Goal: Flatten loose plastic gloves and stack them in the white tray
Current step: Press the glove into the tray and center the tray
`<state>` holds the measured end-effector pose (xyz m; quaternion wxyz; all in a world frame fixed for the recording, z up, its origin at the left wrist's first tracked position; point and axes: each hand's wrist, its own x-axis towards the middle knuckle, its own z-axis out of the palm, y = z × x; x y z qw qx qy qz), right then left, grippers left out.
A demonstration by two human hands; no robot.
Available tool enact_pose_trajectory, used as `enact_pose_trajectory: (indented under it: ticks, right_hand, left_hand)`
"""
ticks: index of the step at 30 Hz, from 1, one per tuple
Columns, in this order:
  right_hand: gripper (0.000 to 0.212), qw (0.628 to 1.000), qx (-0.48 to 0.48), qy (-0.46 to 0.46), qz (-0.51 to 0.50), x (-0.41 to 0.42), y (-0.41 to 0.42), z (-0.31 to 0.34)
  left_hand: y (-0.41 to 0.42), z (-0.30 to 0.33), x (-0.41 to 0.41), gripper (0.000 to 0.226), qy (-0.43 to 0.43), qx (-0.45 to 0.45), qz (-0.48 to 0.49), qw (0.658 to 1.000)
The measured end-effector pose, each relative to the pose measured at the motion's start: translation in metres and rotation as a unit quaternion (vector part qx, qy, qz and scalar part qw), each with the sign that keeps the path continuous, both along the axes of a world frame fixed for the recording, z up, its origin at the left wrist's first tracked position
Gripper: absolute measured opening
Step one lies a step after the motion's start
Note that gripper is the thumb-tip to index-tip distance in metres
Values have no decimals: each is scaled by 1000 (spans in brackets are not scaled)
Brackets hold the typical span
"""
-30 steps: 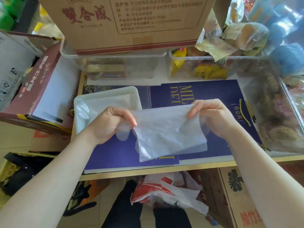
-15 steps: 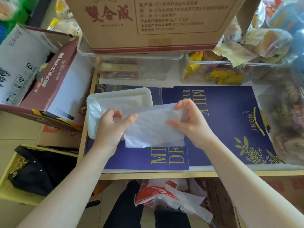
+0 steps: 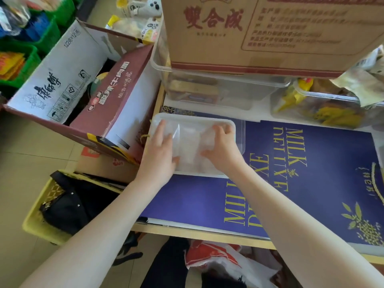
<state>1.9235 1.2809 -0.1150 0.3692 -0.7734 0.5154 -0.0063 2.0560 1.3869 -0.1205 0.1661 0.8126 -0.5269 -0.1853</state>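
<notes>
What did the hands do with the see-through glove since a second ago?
Both hands carried the plastic glove leftward from above the blue box and laid it in the white tray. The left hand and right hand now press it flat. The tray stayed put.

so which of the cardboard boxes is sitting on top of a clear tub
The brown cardboard box with red characters rests on the clear tub; the maroon noodle box stands beside the table.
</notes>
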Motion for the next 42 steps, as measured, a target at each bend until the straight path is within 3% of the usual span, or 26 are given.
enact_pose_trajectory:
  ticks: [5,8,11,13,18,20,23,24,26,28,29,31,34,38,42]
  right_hand:
    - [37,995,-62,72,36,2,2,-9]
    - [33,974,-171,136,56,-5,4,-15]
    - [44,939,-246,210,118,-9,9,-16]
    - [54,932,-268,205,131,-14,10,-15]
    - [89,928,-205,204,233,-35,8,-15]
    - [91,924,-193,212,255,-36,10,-15]
    - [78,928,-155,217,259,-28,9,-8]
    - [73,945,-147,168,239,-29,6,-3]
    - [62,975,-175,-21,133,-36,2,9]
    - [43,969,-182,-168,-29,-48,-3,17]
    - [37,963,-155,-193,-110,-55,-8,17]
    - [33,957,-49,-160,-238,-67,-23,7]
    - [38,961,41,-52,-268,-75,-41,-17]
    - [38,971,0,17,-239,-60,-46,-30]
    - [28,965,-24,102,-239,-44,-41,-33]
  left_hand:
    - [7,-4,4,77,-161,-49,-47,985]
    - [3,-8,8,71,-224,-57,-116,966]
    - [1,-18,11,55,-231,-14,-157,960]
    - [-1,-18,10,50,-244,30,-177,953]
    - [-7,-15,0,50,-270,87,-179,942]
    - [-12,-7,-6,52,-253,110,-173,945]
    - [-15,10,-13,40,-173,166,-140,961]
    - [-13,15,-13,36,-153,163,-116,968]
    - [-10,19,-9,29,-141,120,-94,978]
    - [-5,23,-6,29,-146,65,-81,984]
    - [-3,24,-4,32,-147,41,-66,986]
    - [-1,32,-7,37,-148,5,-50,988]
    - [-5,31,-15,44,-143,-39,-103,984]
    - [-15,11,-23,49,-131,42,-183,973]
    - [-13,-6,-24,63,-123,152,-164,967]
